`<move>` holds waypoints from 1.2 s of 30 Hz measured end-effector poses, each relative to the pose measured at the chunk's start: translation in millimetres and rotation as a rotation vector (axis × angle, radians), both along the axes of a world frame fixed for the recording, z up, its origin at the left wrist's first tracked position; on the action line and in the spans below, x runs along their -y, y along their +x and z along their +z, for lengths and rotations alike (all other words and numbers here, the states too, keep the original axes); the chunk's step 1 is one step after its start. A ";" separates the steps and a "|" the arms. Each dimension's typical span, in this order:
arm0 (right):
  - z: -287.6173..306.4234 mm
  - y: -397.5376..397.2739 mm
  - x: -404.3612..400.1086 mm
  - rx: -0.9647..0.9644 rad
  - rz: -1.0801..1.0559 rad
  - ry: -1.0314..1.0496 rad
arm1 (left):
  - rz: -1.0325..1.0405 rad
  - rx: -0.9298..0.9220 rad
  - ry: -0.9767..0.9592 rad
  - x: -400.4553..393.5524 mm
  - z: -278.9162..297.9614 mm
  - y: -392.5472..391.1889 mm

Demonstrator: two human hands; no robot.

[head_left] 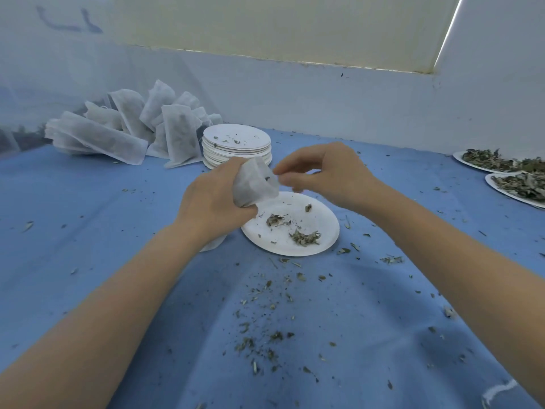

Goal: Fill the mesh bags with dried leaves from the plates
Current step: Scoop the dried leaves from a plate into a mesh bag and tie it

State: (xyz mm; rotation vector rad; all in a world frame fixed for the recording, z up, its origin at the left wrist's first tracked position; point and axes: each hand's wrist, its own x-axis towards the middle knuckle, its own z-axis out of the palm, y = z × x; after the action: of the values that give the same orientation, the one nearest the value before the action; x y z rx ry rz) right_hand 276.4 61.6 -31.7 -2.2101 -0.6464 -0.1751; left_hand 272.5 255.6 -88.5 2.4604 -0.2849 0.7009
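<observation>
My left hand [215, 199] grips a white mesh bag [255, 183] just above the left rim of a white paper plate [312, 245]. A few dried leaves [303, 237] lie scattered on that plate. My right hand [324, 171] hovers at the bag's mouth, its fingertips pinched at the bag's top edge. Whether leaves sit between those fingertips I cannot tell. A dark leaf fragment shows at the bag's opening.
A stack of emptied paper plates [237, 146] stands behind the hands. Several filled mesh bags [118, 131] are heaped at the back left. Two plates of dried leaves [513, 172] sit at the right edge. Leaf crumbs litter the blue cloth [88, 216].
</observation>
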 end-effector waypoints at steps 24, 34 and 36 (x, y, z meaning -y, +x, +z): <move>-44.6 6.4 10.0 -0.018 0.137 -0.539 | 0.084 -0.042 0.083 -3.7 -4.3 3.9; -42.5 -0.2 30.7 -0.151 0.237 -0.569 | 0.041 -0.083 0.096 -4.8 -5.2 1.5; -50.1 -1.5 27.9 -0.101 0.187 -0.435 | 0.045 -0.091 0.095 -5.3 -5.4 1.9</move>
State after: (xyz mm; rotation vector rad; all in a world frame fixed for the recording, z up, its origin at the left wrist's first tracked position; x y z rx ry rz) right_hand 274.8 33.7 -81.8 -2.5310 -0.8954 0.1910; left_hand 274.4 260.8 -93.9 2.5874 -0.2334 0.6046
